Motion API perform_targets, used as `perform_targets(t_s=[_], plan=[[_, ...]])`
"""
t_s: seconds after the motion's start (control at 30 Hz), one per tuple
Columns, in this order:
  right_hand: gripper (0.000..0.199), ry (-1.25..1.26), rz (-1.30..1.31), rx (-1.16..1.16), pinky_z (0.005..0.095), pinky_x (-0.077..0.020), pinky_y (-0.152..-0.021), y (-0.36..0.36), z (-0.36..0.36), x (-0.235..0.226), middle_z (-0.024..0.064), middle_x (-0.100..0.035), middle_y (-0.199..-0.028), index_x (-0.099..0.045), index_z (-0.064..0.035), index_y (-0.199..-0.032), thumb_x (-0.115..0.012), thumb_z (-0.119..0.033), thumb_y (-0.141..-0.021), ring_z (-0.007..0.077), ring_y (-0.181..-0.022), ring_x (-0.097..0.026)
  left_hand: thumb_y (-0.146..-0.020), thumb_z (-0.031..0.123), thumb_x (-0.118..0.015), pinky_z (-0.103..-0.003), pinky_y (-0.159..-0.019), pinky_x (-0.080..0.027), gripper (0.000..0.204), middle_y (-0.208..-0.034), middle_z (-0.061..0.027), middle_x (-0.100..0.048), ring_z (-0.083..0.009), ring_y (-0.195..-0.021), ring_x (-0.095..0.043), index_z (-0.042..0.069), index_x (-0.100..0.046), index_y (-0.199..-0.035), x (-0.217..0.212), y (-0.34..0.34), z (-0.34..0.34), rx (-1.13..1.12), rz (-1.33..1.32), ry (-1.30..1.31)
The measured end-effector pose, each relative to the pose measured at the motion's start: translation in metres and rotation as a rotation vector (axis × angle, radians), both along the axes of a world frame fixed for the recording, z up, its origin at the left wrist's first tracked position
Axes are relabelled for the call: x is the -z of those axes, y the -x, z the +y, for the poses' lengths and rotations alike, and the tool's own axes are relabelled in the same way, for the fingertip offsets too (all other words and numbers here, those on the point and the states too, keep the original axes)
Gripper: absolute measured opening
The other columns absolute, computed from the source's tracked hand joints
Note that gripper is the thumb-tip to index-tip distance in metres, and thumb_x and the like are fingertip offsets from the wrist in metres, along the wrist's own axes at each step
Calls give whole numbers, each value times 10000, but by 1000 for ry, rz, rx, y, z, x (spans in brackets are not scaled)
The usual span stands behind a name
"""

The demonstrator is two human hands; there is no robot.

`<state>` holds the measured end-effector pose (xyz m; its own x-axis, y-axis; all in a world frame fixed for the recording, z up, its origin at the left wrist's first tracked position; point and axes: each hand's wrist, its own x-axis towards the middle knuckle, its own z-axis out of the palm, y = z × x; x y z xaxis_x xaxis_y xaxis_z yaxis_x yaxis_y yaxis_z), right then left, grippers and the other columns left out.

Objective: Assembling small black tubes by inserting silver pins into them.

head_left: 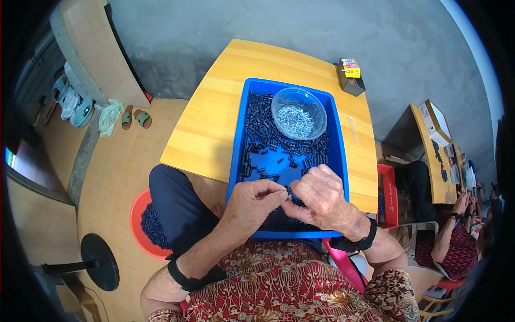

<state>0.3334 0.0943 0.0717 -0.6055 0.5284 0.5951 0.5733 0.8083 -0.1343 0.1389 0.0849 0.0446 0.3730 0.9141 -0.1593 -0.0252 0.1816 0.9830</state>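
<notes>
Over the near end of a blue tray (345, 161), my left hand (251, 206) and my right hand (320, 199) meet, thumbs and fingertips pinched close together. Whatever they pinch is tiny and mostly covered by the fingers, so I cannot make it out. Many small black plastic pieces (258, 115) lie in the tray, heaped at its far and side parts and scattered thinly in the middle. A round clear tub (277, 119) of small silvery metal parts (296, 121) rests on the pieces at the far end of the tray.
The tray stands on a yellow wooden table (209, 118). A dark box with a yellow packet (351, 68) sits at its far right corner. Left of my leg is a red basin (137, 222) of dark pieces. At right, a red crate (390, 198) and people at another table (437, 177).
</notes>
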Motion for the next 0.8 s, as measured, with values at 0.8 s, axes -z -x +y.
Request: perform_targets(t_s=[0.8], plan=[[332, 140, -106, -50, 364, -386, -618, -11, 1, -6, 49, -520, -734, -585, -77, -835, -841, -220, -681, 237, -670, -521, -922, 153, -694, -226, -732, -475, 217, -872, -32, -714, -76, -809, -608, -46, -735, -999, 0, -5, 1, 47, -72, 78]])
